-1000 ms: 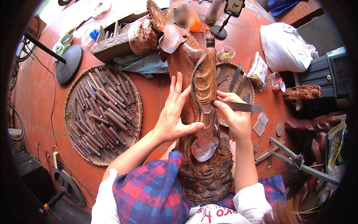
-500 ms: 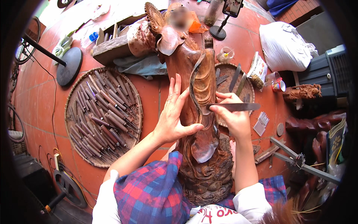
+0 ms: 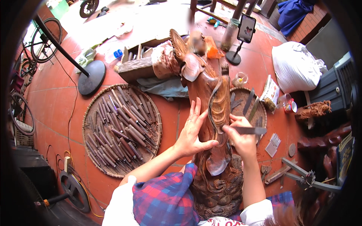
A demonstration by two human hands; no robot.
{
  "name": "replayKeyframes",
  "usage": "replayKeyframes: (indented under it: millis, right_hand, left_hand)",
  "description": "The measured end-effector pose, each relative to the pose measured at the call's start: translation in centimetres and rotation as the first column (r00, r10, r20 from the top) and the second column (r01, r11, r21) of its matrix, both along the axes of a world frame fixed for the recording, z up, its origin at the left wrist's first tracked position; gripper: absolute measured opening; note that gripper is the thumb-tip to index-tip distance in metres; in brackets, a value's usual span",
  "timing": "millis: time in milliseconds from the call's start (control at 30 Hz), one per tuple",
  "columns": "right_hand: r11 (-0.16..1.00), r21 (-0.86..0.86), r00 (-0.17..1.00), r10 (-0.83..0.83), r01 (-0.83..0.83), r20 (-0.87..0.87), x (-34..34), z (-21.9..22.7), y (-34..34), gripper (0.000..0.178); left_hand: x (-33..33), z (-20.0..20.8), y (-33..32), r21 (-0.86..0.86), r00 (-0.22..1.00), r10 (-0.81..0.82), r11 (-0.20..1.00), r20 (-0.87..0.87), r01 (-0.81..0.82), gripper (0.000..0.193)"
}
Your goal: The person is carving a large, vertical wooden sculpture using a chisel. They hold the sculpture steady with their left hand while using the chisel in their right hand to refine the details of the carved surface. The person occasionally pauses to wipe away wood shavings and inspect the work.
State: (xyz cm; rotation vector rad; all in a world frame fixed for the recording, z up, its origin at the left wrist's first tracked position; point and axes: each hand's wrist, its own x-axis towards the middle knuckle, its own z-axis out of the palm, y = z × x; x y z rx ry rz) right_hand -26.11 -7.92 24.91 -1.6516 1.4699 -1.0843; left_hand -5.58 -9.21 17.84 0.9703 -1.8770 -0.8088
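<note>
A tall carved wooden statue (image 3: 221,100) with flowing drapery folds leans lengthwise in front of me, its scrolled base by my lap. My left hand (image 3: 190,135) lies on its left side, fingers stretched and thumb reaching across the wood, holding nothing. In a pinch of thumb and fingers, my right hand (image 3: 241,140) holds a flat dark file (image 3: 252,130). The file points out to the right, and its inner end is at the folds, partly covered by my fingers. Plaid cloth (image 3: 162,196) covers my lap beside the statue's base.
A round woven tray (image 3: 160,145) full of wood-handled carving tools (image 3: 126,130) stands on the left. Beyond my right hand is a smaller tray (image 3: 238,95) with flat blades. A phone on a stand (image 3: 246,30), white sack (image 3: 296,67), red-and-white cup (image 3: 290,107) and metal bracket (image 3: 309,177) stand around.
The whole view has shifted, so everything sits lower and farther right, with more of the far floor showing. Both hands keep nearly the same places on the statue, the file still at the folds.
</note>
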Motion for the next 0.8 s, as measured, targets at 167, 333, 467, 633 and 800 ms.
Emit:
replayKeyframes:
  millis: [167, 333, 467, 633, 800]
  right_hand:
    - [0.984, 0.164, 0.943, -0.118, 0.069, 0.312, -1.3, -0.6, -1.3, 0.01]
    - [0.973, 0.231, 0.971, -0.063, 0.008, 0.231, -2.0, 5.7, -1.4, 0.012]
    - [0.969, 0.163, 0.981, 0.194, -0.187, -0.026, -3.7, 11.7, -2.1, 0.012]
    - [0.864, 0.198, 0.762, 0.502, -0.463, -0.41, -6.8, 16.3, 0.2, 0.01]
    - [0.623, 0.517, 0.485, 0.782, -0.587, -0.391, -10.6, 13.9, 4.7, 0.015]
  left_hand:
    - [-0.2, 0.0, -0.1, -0.009, 1.0, 0.003, 1.0, -0.01, -0.003, 0.102]
    - [0.0, 0.4, 0.3, 0.039, 1.0, 0.008, 0.999, 0.015, -0.009, 0.102]
    - [-0.4, 0.5, 0.3, 0.087, 1.0, -0.012, 0.996, 0.008, 0.012, 0.1]
    - [1.9, 1.1, 2.9, 0.342, 0.968, -0.063, 0.928, -0.242, 0.146, 0.083]
    - [7.9, -7.5, 12.6, 0.825, 0.873, 0.307, 0.539, -0.379, 0.169, 0.063]
